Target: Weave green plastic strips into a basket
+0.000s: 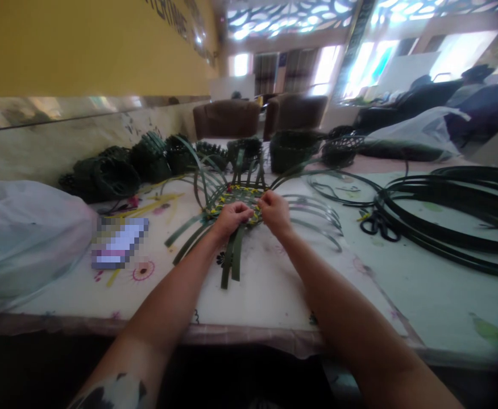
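Observation:
A half-woven basket base of flat dark green strips lies on the table before me. Yellow ties run along its edges, with a little red at the far left corner. Loose strip ends fan out on every side, some curving upward at the far side. My left hand is closed in a pinch at the near edge of the base. Beside it, my right hand pinches at the near right edge. The fingertips hide exactly which strip or tie each hand grips.
Several dark green woven baskets line the back. To the right lie black-handled scissors and a big coil of green strip. On the left are a blurred-out phone, yellow strips and a white plastic bag.

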A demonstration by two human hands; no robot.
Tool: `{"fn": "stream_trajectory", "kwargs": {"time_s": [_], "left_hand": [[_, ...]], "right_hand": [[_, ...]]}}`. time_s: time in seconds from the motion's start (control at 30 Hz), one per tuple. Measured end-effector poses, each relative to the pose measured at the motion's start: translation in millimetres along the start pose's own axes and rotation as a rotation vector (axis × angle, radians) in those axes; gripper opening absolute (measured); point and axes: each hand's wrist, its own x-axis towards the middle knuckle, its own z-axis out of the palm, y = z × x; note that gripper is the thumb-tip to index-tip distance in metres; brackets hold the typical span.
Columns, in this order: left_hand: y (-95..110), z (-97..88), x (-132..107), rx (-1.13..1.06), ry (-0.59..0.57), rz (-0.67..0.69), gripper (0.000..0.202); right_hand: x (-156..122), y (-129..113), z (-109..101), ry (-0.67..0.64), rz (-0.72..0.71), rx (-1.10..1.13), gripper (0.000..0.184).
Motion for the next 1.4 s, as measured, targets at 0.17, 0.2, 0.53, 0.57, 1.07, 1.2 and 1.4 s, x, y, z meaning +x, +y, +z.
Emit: {"fn": "stream_trajectory", "kwargs": {"time_s": [0.17, 0.2, 0.53, 0.57, 1.07, 1.2, 1.4], "left_hand": [[3.9, 2.2, -3.4, 0.103, 0.098, 0.170, 0.018], [4.8, 2.9, -3.6, 0.121, 0.129, 0.214, 0.018], [3.6, 4.9, 1.5, -0.147, 0.160, -0.106, 0.032], [3.2, 5.0, 2.0, -0.157, 0.171, -0.114, 0.034], [4.6, 5.5, -1.0, -0.218, 0.125, -0.053, 0.050], [5.1, 4.4, -2.4, -0.182, 0.080, -0.032, 0.047], [0.7, 4.8, -3.0, -0.097, 0.090, 0.026, 0.026]], "right_hand": [[1.3, -8.0, -13.4, -0.215, 0.013, -0.271, 0.023], [1.3, -8.4, -16.2, -0.294, 0.006, -0.265, 0.022], [3.7, 0.4, -31.3, -0.736, 0.044, 0.274, 0.029], [3.7, 1.0, -30.9, -0.740, 0.050, 0.297, 0.032], [-0.1, -0.9, -14.8, -0.464, 0.081, 0.417, 0.016], [-0.9, 0.9, -9.6, -0.381, 0.116, 0.442, 0.018], [-3.5, -2.8, -6.5, -0.374, 0.216, 0.564, 0.016]]}}
